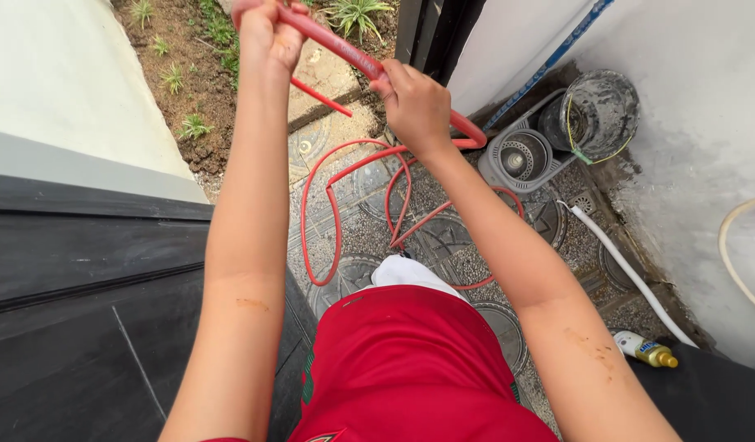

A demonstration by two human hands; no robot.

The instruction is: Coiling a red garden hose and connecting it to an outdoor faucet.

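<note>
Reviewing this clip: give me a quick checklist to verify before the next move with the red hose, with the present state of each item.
1. Left hand closed on red hose: ok.
2. Right hand closed on hose: ok.
3. Hose between hands free of kinks: ok.
4. Loops on the paving untangled: not ok, they cross each other.
5. Hose end located: cannot tell.
6. Bucket and bottle apart from the loops: ok.

Red hose (344,51); red shorts (410,368); grey bucket (598,110); white pipe (631,274); yellow-capped bottle (646,349).
</note>
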